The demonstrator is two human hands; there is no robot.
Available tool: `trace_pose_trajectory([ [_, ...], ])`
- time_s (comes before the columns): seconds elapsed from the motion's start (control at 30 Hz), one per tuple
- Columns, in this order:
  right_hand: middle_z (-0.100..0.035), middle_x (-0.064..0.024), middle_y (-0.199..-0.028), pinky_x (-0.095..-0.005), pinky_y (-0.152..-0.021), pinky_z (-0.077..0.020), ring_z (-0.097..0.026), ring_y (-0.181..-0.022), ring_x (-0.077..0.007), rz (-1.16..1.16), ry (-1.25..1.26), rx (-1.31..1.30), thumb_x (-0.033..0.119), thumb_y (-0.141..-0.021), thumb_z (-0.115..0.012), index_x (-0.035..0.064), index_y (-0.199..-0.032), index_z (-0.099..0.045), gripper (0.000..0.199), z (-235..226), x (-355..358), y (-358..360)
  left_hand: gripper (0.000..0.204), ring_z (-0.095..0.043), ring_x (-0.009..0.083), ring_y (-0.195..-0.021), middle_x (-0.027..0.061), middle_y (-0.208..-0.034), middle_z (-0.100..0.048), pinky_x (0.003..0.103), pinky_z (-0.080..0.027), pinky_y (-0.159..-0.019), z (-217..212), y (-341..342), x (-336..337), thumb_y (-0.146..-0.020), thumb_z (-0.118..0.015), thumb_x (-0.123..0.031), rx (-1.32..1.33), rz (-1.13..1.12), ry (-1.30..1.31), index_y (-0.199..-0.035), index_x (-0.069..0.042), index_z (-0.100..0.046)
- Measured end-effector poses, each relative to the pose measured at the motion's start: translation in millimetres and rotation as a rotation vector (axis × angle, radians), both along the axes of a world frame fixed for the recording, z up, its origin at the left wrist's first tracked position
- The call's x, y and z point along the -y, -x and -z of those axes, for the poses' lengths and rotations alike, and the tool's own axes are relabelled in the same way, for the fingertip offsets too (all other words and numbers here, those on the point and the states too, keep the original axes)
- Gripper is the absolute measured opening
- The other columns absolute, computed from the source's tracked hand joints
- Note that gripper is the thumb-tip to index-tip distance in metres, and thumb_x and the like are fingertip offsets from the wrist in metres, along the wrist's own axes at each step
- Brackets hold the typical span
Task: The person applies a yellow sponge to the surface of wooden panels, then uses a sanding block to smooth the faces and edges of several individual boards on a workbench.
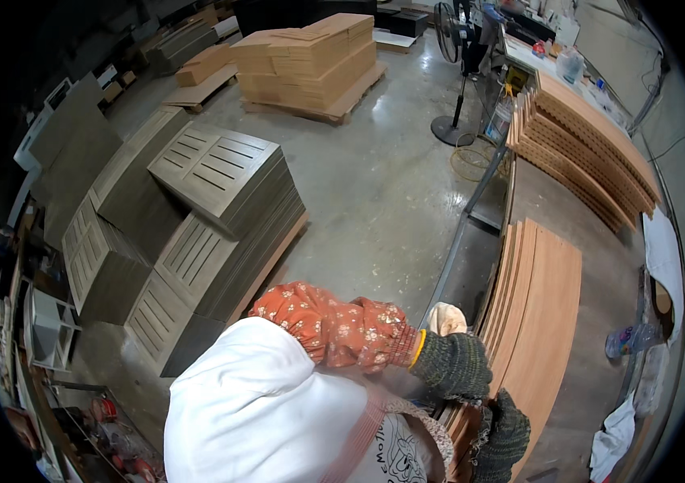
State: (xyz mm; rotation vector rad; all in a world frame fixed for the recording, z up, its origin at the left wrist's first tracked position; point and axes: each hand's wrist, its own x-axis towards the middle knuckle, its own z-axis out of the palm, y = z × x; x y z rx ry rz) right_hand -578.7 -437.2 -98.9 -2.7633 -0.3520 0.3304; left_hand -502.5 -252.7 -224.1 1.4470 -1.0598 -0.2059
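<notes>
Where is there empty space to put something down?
Bare table shows between the near boards and the nearby bottle, and between those boards and the far board pile. Floor lies open between the grey panels and the table. It's crowded around the left hand and right hand.

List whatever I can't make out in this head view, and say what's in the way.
All in the head view:
- Right forearm: cut off by the lower edge beyond the right hand.
- Near end of the wooden boards: covered by the gloves and lost at the lower edge.
- Pale item: partly behind the left hand; its kind is unclear.
- Small items on the far bench: too small to identify.
</notes>
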Motion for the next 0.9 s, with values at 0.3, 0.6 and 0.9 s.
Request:
trace_pose_trajectory([
  [0.3, -0.065, -0.0129, -0.097, -0.0339, -0.077, -0.0508, -0.064, -0.086, -0.0275, 0.018, 0.451, -0.126, 0.02, -0.09, -0.054, 0.0058, -0.127, -0.052, 0.039, -31.3, -25.6, -6.9, 0.016, -0.059, 0.0259, -0.077, 0.0083, -0.083, -0.061, 0.042, -0.048, -0.069, 14.1, 0.8, 17.0, -0.079, -0.063, -0.023, -0.125, 0.016, 0.122, -0.083, -0.008, -0.063],
  [0.6, -0.066, -0.0135, -0.086, -0.0393, -0.068, -0.0504, -0.064, -0.075, -0.0316, 0.313, -0.169, 0.279, 0.011, -0.09, -0.053, 0.0053, -0.111, -0.06, 0.022, -11.0, 16.2, 10.8, 0.019, -0.06, 0.02, -0.075, 0.0064, -0.086, -0.062, 0.037, -0.049, -0.064, -13.0, -30.4, -7.0, -0.086, -0.06, -0.024, 0.511, -0.449, -0.436, -0.091, -0.006, -0.06],
  [0.9, -0.064, -0.0099, -0.09, -0.0348, -0.064, -0.0497, -0.063, -0.075, -0.0251, -0.07, 0.168, 0.572, 0.015, -0.085, -0.057, 0.0079, -0.109, -0.061, 0.025, -11.8, 21.2, -16.5, 0.038, -0.059, 0.0313, -0.095, 0.0155, -0.111, -0.058, 0.045, -0.047, -0.078, -88.7, -118.0, 6.5, -0.088, -0.054, -0.035, 0.781, -0.839, -0.85, -0.114, -0.009, -0.057],
])
